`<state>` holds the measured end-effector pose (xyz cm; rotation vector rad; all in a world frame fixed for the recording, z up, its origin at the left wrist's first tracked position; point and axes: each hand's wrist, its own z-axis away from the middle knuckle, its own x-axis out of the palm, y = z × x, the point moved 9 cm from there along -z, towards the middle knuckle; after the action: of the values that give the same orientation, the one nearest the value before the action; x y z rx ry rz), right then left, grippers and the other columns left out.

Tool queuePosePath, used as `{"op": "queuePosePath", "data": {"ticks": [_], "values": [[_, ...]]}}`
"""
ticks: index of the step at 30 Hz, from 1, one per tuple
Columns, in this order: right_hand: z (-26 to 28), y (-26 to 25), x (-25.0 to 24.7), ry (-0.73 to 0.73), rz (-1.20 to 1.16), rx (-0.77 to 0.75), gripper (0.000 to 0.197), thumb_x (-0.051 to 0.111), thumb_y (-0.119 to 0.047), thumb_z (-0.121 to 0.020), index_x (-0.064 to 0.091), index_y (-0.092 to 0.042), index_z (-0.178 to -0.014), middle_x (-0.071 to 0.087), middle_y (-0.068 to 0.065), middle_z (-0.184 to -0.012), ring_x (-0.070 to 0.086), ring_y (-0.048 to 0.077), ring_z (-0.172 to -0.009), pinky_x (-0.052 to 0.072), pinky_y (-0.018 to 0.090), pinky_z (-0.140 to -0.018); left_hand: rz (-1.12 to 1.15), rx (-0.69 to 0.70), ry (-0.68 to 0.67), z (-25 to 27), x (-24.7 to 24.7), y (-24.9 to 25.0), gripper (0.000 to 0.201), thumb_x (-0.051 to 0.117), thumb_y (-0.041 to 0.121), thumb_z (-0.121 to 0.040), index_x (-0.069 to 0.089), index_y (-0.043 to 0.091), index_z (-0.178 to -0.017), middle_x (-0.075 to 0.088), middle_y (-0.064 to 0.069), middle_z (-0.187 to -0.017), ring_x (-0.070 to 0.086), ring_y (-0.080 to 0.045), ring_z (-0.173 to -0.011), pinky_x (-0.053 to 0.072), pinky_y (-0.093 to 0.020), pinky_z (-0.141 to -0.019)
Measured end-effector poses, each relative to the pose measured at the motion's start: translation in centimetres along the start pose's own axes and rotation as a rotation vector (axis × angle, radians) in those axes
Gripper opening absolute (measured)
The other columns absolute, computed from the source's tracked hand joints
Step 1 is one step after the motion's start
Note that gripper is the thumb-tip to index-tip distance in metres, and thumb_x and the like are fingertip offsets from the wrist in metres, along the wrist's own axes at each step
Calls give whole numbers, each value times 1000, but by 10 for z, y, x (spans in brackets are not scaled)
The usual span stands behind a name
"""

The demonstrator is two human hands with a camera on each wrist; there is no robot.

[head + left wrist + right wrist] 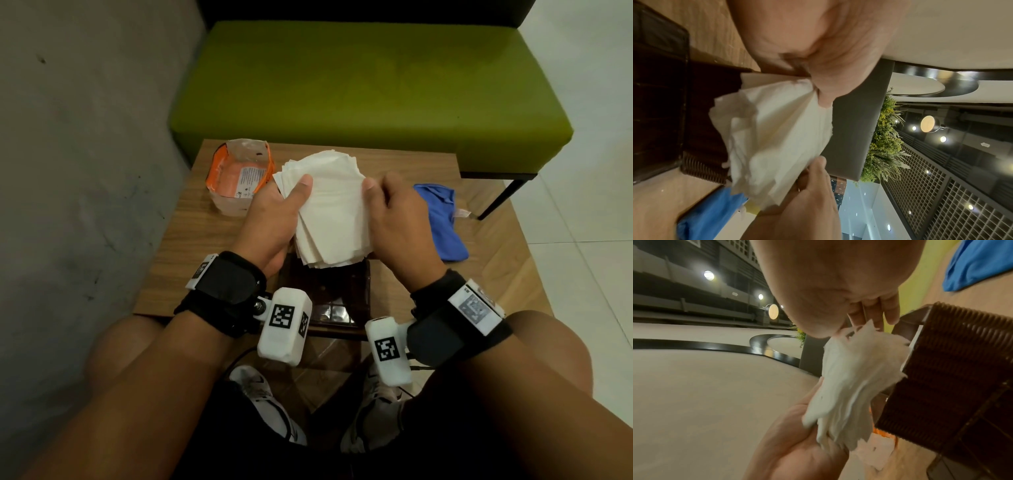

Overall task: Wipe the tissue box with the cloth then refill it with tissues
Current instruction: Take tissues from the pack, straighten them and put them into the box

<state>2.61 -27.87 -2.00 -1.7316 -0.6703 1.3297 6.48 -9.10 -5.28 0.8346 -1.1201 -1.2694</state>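
A fanned stack of white tissues (329, 209) hangs between both hands above the dark brown woven tissue box (337, 291), which stands near the table's front edge. My left hand (274, 216) grips the stack's left side, thumb on top. My right hand (394, 219) pinches the right side. The tissues (774, 138) droop toward the open box (661, 97) in the left wrist view. In the right wrist view the tissues (855, 378) hang beside the box's ribbed wall (953, 369). The blue cloth (442, 219) lies crumpled on the table to the right.
An opened orange tissue packet (239, 178) sits at the back left of the wooden table (191, 240). A green bench (370, 89) stands behind the table. A grey wall runs along the left. My knees and shoes are below the table's front edge.
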Motion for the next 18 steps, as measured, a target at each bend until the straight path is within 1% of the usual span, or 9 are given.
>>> {"op": "queuePosePath", "data": {"ticks": [3,4,6,8,9,11,14,16,18], "values": [[2,-9,-2,17,-151,9,23,55,-47,-108,51,-25,-103,59,-11,-92,57,-7,-78,47,14,-67,13,16,3,0,2,7,31,57,25,-112,64,12,-140,79,-3,-126,77,-18,-114,64,-36,-93],[2,-8,3,-25,-203,44,31,57,-52,-105,51,-23,-115,63,-10,-101,62,-5,-87,53,16,-72,10,18,2,0,3,9,31,57,25,-112,64,12,-139,80,-3,-125,78,-18,-112,64,-35,-89],[3,1,15,-123,-297,157,45,59,-55,-103,47,-22,-132,66,-9,-115,70,6,-102,63,33,-85,8,21,2,0,6,11,30,57,26,-112,64,13,-138,80,-3,-123,79,-17,-110,65,-33,-87],[4,6,22,-169,-354,237,42,55,-52,-106,49,-22,-134,68,-5,-121,71,13,-109,63,51,-91,32,16,0,2,9,12,31,57,28,-112,65,13,-137,80,-3,-122,78,-16,-110,64,-32,-87],[2,7,24,-158,-354,242,36,53,-49,-108,51,-21,-131,69,-3,-120,71,16,-108,62,54,-92,44,11,-9,2,10,13,32,58,30,-111,65,13,-137,80,-3,-122,78,-16,-111,64,-32,-87],[1,6,21,-103,-338,210,24,47,-40,-112,53,-19,-122,69,-2,-111,69,15,-99,62,50,-88,61,-1,-61,4,14,12,34,61,26,-110,63,11,-140,79,-5,-127,77,-18,-116,64,-34,-94],[-1,12,14,-13,-352,218,18,44,-35,-113,55,-21,-114,66,-6,-100,63,11,-89,55,43,-80,87,-17,-123,3,14,8,39,64,8,-106,59,6,-145,75,-10,-135,73,-23,-124,60,-40,-105],[-1,12,11,-27,-435,272,25,50,-46,-110,55,-23,-117,67,-11,-100,67,4,-87,57,32,-77,68,-23,-119,2,9,7,38,63,7,-106,60,5,-144,75,-10,-134,74,-23,-123,60,-40,-104],[0,2,16,-135,-418,250,43,60,-56,-102,50,-24,-129,65,-17,-107,69,-6,-87,59,20,-74,28,-29,-141,3,11,6,33,64,11,-107,64,6,-139,77,-11,-130,75,-24,-120,61,-41,-102]]}}
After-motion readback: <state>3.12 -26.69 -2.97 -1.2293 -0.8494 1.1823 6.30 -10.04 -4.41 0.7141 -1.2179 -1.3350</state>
